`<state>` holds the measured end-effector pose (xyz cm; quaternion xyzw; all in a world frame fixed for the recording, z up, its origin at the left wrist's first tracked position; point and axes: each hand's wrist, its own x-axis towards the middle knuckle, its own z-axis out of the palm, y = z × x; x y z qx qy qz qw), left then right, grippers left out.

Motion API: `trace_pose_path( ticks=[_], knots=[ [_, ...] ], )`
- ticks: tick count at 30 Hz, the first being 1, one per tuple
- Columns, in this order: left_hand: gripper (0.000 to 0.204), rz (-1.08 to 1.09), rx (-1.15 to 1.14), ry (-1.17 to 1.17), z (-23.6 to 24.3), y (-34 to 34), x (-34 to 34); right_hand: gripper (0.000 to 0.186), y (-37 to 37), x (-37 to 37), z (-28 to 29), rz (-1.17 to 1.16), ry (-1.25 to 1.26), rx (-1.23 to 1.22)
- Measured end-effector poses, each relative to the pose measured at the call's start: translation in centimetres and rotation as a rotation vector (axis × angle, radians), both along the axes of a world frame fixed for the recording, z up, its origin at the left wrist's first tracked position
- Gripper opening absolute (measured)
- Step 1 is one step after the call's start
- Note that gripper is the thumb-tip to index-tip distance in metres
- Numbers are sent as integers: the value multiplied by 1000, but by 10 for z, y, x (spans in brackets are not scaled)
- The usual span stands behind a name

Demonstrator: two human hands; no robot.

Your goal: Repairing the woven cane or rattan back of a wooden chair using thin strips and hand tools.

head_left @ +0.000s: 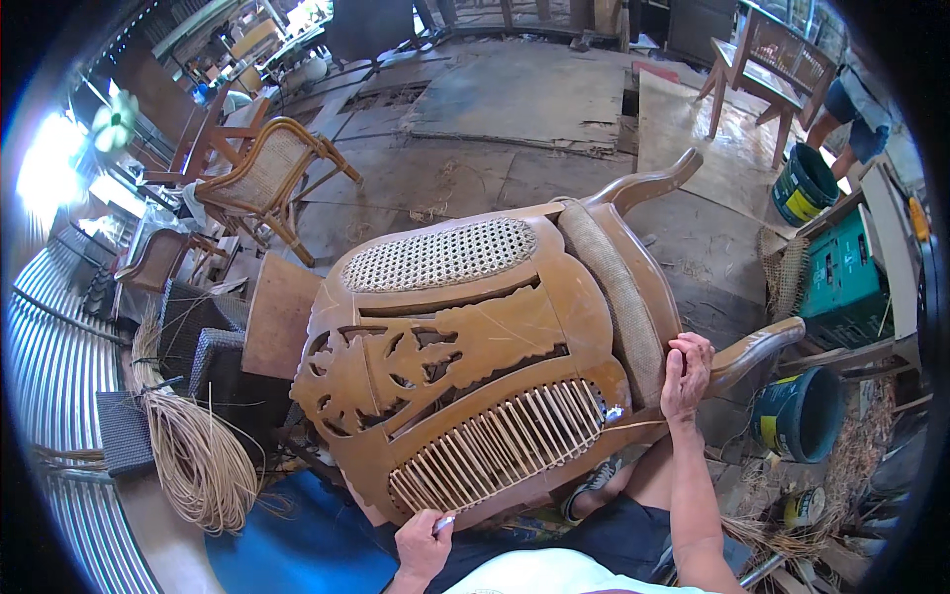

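Brown chair (495, 327) lies at the clock's centre. Left hand (423, 547), near six, grips a tool (444, 523); right hand (686, 378), four o'clock, has bent fingers, perhaps pinching the strand (635, 425); I cannot tell. Taut, untwisted cane should seat best.

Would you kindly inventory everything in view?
carved chair: one, brown, centre, tipped
cane panel: one, cream, chair's far side
cane strands: many, cream, chair's near side
cane coil: one, tan, left
rattan chair: one, brown, upper left
wooden chair: one, brown, upper right
buckets: two, dark green, right
crate: one, green, right
flat surface: one, blue, lower left
other person: one, blue shorts, upper right
remaining clutter: uncountable, mixed, around the edges
left hand: one, bare, bottom centre, holding small pale object
right hand: one, bare, at carved chair's edge
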<state>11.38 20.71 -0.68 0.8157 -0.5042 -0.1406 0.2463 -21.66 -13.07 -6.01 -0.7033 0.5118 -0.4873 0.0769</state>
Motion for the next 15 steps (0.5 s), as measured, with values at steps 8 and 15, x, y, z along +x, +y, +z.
trace_pose_path(
  ticks=[8,15],
  knots=[
    [21,-19,-54,-22,-2,0,0,15,-3,3,-2,-43,-23,-19],
    [19,-55,-84,-8,-3,5,1,16,0,3,-5,-49,-37,-11]
  ],
)
